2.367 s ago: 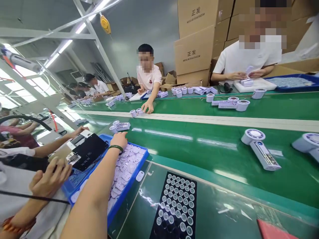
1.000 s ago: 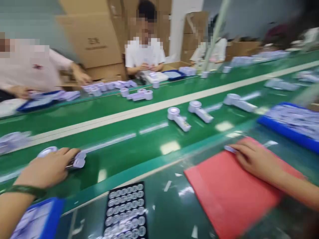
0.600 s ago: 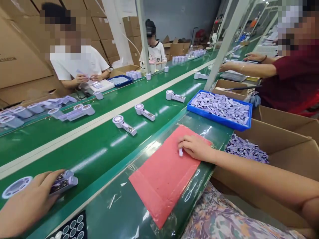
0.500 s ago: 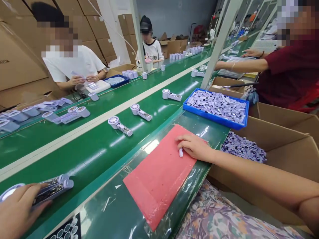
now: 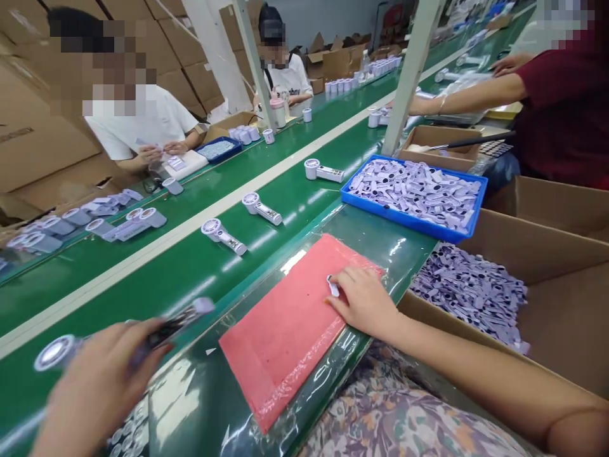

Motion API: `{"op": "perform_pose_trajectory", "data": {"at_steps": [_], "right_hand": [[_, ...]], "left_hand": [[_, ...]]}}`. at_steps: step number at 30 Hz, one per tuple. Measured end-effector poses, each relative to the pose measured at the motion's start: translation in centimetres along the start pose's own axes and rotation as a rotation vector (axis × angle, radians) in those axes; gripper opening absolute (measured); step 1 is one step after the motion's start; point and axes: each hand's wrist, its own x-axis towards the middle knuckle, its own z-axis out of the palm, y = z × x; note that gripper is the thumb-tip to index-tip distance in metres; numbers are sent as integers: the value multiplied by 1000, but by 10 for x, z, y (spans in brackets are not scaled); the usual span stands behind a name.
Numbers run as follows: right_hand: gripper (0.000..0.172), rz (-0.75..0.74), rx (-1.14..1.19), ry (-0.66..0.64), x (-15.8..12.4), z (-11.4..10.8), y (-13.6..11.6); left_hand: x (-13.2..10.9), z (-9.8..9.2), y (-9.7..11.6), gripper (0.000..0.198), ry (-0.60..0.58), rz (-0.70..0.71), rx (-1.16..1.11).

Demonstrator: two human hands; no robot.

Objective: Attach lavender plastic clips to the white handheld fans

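My left hand (image 5: 109,374) is closed around the handle of a lilac round-headed handheld device (image 5: 57,352), lifted near the belt's near edge. Circuitry shows in its open handle; the outer end is blurred by motion. Above the red sheet (image 5: 285,330), my right hand (image 5: 364,301) pinches a small white-lilac plastic piece (image 5: 333,287) with a dark spot at one end. More such devices lie on the green belt with their handles open, among them a near one (image 5: 223,237), a middle one (image 5: 261,208) and a farther one (image 5: 324,171).
A blue tray (image 5: 404,216) heaped with small lilac pieces stands at the bench's far end. Below it, a cardboard box (image 5: 561,304) holds more. A metal post (image 5: 412,76) rises beside the tray. Co-workers (image 5: 137,120) sit across the belt; another person's arm (image 5: 480,95) reaches in at right.
My left hand has moved right and toward the bench with the device. My right hand has shifted slightly left and turned, still pinching the plastic piece. The view has shifted a little.
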Motion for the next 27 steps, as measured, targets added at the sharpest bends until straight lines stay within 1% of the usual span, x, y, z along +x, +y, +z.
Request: {"op": "perform_pose_trajectory", "data": {"at_steps": [1,2,3,4,5,6,7,9,11,13,15,17,18,20,21,23,25,27], "right_hand": [[19,-5,4,4,0,3,-1],[15,-15,16,5,1,5,1],[14,-27,32,2,3,5,4],[14,-37,42,1,6,5,8],[14,-39,48,-1,9,4,13],[13,-31,54,-5,12,2,19],[12,-16,61,-12,14,0,24],[9,17,87,-34,18,-7,30],[7,27,151,-47,20,-14,29],[9,-20,260,-48,21,-21,17],[13,-113,371,-59,21,-25,-3],[16,-239,413,-93,23,-26,-26],[17,-302,396,-116,24,-25,-37],[18,-398,311,-162,27,-20,-52],[19,-423,266,-187,28,-16,-57],[19,-427,215,-215,30,-11,-59],[19,-417,227,-217,31,-8,-56],[19,-415,253,-200,30,-8,-52]], "left_hand": [[7,0,35,33,30,61,-65],[13,4,67,31,60,119,-133],[19,10,95,31,57,179,-194],[22,19,119,29,50,242,-233],[25,28,139,28,46,289,-250],[26,38,153,27,40,324,-254],[25,47,164,27,36,338,-245],[22,61,174,29,31,311,-214],[18,66,175,37,26,241,-201],[13,66,172,46,22,187,-245],[10,63,170,49,11,162,-341],[9,59,170,48,2,155,-449],[9,58,171,47,3,154,-495],[10,56,173,44,16,158,-555],[10,56,174,41,20,164,-570],[11,56,178,30,29,170,-583],[12,58,181,20,48,157,-584],[12,59,183,17,71,133,-582]]}}
